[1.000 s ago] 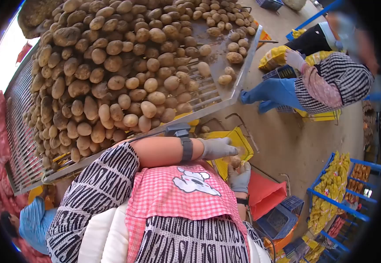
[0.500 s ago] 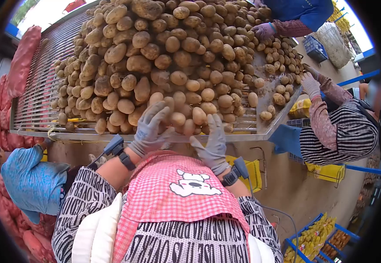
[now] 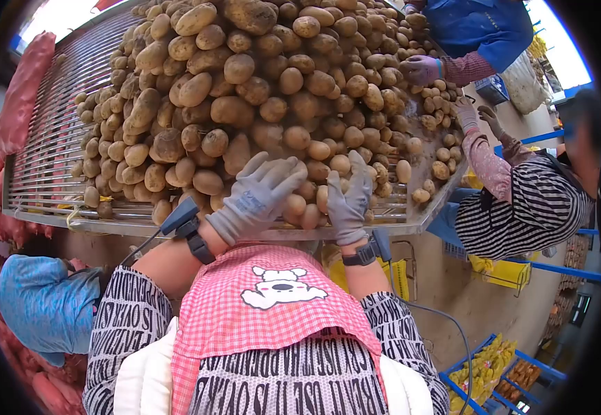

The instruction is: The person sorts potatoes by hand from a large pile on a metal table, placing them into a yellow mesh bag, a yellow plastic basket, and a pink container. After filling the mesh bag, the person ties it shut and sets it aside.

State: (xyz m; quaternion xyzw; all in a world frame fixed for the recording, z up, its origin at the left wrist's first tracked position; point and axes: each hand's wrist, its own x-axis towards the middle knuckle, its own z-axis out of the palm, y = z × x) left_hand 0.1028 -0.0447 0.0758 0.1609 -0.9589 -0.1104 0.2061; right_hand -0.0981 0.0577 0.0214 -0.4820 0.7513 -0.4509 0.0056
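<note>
A large heap of brown, dusty potatoes [image 3: 231,111] lies on a slatted metal table [image 3: 58,138] in front of me. My left hand [image 3: 259,197], in a grey glove, rests against the near edge of the heap, its fingers stretched toward the right over several potatoes. To its right, my right hand [image 3: 349,200], gloved alike, stands with fingers extended upward and thumb apart, touching the potatoes beside it. A few potatoes [image 3: 309,216] sit between the two hands at the table's front rim. The undersides of both hands are hidden.
Across the table, a co-worker in blue [image 3: 480,31] reaches in with a gloved hand; another in stripes [image 3: 549,200] works at the right edge. A person in a blue top [image 3: 44,304] is at left. Red mesh sacks [image 3: 27,97] are stacked left; yellow bags [image 3: 487,373] fill a rack lower right.
Both hands have reached farther onto the heap's edge. My left hand has swung rightward over the potatoes; my right hand has risen beside them. The striped co-worker's hands have shifted left.
</note>
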